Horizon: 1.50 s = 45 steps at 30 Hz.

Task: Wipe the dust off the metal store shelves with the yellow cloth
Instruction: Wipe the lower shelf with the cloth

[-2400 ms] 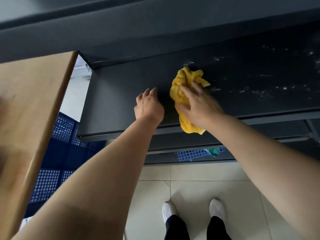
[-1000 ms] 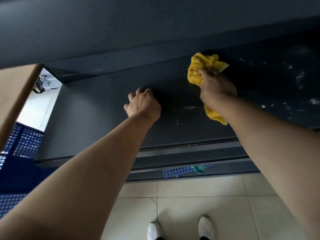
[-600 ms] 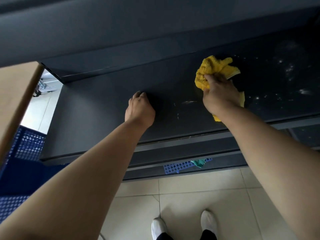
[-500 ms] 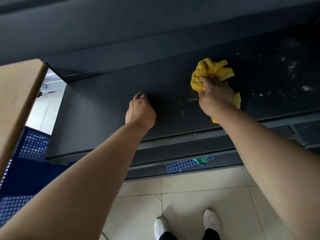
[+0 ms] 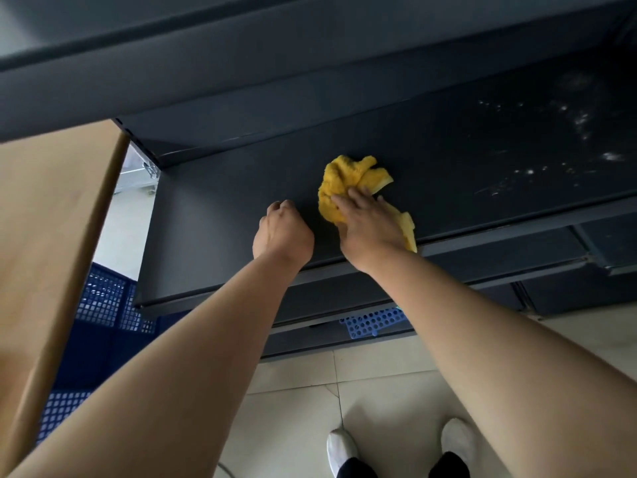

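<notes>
A dark grey metal shelf runs across the middle of the view. The crumpled yellow cloth lies on it near the centre. My right hand presses flat on the cloth, fingers spread over it. My left hand rests on the shelf just left of the cloth, fingers curled into a loose fist with nothing in it. White dust specks remain on the right part of the shelf.
Another dark shelf hangs above. Lower shelves sit below the front edge. A wooden panel stands at the left, with a blue perforated crate behind it. A blue plastic grid lies at floor level. My white shoes stand on beige tiles.
My right hand has slid the cloth leftward along the shelf, close to my left hand. The left hand has stayed in place.
</notes>
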Motion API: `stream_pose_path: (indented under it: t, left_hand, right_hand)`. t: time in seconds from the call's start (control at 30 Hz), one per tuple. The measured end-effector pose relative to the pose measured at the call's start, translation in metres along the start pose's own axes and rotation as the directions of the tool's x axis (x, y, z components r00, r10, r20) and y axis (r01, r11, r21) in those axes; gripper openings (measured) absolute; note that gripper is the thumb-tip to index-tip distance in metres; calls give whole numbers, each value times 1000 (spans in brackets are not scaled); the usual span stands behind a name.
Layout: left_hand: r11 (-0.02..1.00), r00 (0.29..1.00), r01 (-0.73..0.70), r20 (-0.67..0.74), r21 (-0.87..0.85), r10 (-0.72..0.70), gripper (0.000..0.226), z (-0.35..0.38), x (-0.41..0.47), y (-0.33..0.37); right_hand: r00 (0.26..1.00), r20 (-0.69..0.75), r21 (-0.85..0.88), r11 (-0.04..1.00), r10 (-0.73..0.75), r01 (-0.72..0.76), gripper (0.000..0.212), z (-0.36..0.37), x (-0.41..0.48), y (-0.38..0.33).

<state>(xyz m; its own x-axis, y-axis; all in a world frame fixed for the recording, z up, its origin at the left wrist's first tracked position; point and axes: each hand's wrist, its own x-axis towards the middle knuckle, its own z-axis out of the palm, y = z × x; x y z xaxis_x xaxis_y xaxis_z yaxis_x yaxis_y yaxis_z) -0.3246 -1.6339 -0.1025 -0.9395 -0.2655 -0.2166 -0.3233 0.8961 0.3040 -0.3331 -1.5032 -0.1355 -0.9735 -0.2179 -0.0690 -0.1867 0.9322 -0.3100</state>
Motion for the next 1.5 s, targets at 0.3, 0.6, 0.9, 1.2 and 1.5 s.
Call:
stream_pose_path:
  t: [0.3, 0.6, 0.9, 1.2, 1.5]
  left_hand:
    - [997, 996, -71, 52, 11, 70, 42, 12, -14, 49]
    - [991, 987, -134, 92, 23, 132, 46, 32, -25, 120]
    - [977, 976, -171, 160, 130, 149, 46, 56, -37, 191]
    - [983, 980, -87, 188, 160, 56, 46, 55, -34, 206]
    - [999, 996, 34, 81, -9, -33, 45, 22, -19, 160]
  right_hand:
    - [999, -35, 64, 997, -29, 32, 61, -12, -24, 32]
    - [994, -40, 59, 993, 104, -101, 64, -45, -33, 119]
    - [977, -91, 70, 980, 190, -184, 62, -80, -43, 204]
    - [958, -81, -130, 951, 273, -282, 61, -103, -49, 228]
    - [960, 90, -45, 964, 264, -261, 64, -92, -29, 157]
